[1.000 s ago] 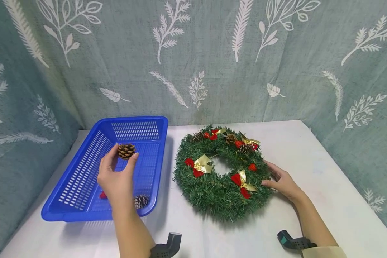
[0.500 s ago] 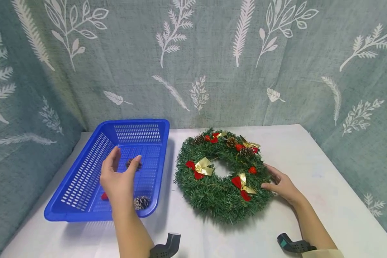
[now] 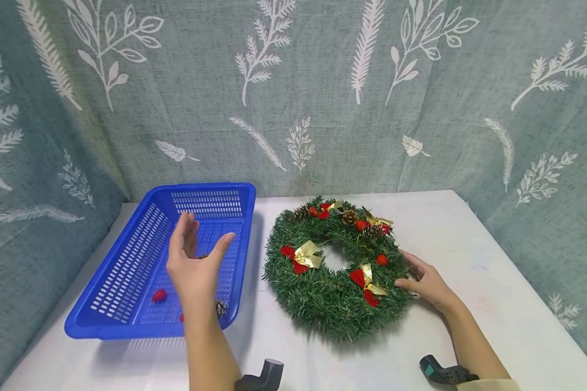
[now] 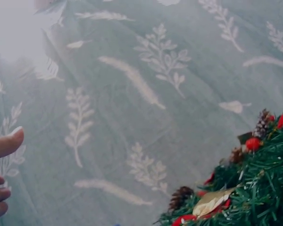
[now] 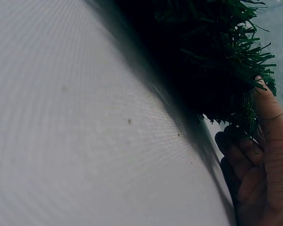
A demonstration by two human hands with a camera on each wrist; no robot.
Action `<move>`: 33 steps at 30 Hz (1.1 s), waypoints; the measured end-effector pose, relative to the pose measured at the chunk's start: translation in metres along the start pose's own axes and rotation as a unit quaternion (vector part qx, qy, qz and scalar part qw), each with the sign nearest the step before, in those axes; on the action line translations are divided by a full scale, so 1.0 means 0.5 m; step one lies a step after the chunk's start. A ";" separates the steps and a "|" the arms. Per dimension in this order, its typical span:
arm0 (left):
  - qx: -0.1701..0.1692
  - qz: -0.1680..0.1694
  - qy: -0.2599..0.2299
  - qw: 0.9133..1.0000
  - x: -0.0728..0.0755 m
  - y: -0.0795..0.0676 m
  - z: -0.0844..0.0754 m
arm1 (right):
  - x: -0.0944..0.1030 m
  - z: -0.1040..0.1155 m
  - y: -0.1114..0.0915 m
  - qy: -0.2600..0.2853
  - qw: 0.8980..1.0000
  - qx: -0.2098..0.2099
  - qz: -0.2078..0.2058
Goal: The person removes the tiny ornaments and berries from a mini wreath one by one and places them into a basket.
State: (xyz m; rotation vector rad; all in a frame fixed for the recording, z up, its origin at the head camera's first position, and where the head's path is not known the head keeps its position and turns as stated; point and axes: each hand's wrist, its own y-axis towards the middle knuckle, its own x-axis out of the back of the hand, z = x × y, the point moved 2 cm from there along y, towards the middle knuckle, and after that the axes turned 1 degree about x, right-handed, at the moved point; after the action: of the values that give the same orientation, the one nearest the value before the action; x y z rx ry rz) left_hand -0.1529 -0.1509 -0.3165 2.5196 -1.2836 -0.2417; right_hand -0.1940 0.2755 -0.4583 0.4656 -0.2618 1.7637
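Note:
My left hand [image 3: 195,269] is above the blue plastic basket [image 3: 73,327], thumb and fingers spread apart with nothing between them. A brown pine cone [image 3: 203,256] in the basket is mostly hidden behind that hand. In the left wrist view the thumb and some fingers of the left hand [image 4: 2,174] show at the left edge. To the right lies a green artificial wreath [image 3: 323,296] with red-and-gold bows, red berries and pine cones. My right hand [image 3: 429,279] grips its right edge; the right wrist view shows the thumb [image 5: 269,110] against the greenery and the fingers under it.
In the basket are a red berry-like ornament [image 3: 159,295], another red bit [image 3: 182,317] and a frosted pine cone [image 3: 221,308], partly behind my forearm. The white table [image 3: 474,260] meets a grey-green leaf-patterned curtain [image 3: 332,146] behind and at both sides.
My left hand has let go of the brown pine cone, which dropped into the basket, then moved slightly right. My right hand stays at the wreath's edge.

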 end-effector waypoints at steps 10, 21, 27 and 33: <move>-0.010 0.041 -0.019 0.999 -0.022 -0.010 -0.011 | -0.004 -0.001 0.001 -0.003 1.000 0.002 0.000; -0.045 0.089 -0.046 0.994 -0.070 -0.033 -0.018 | -0.003 -0.002 0.000 0.000 1.000 0.008 -0.003; -0.038 0.111 -0.040 0.992 -0.090 -0.043 -0.021 | -0.002 -0.002 0.000 -0.001 1.000 0.006 -0.004; -0.052 0.123 -0.050 0.990 -0.103 -0.052 -0.023 | -0.002 -0.003 0.000 -0.002 1.000 0.008 -0.006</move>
State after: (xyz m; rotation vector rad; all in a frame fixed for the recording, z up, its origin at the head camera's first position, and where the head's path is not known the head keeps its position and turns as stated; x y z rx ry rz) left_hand -0.1601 -0.0926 -0.3136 2.2623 -1.5611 -0.3712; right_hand -0.1943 0.2752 -0.4602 0.4812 -0.2483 1.7532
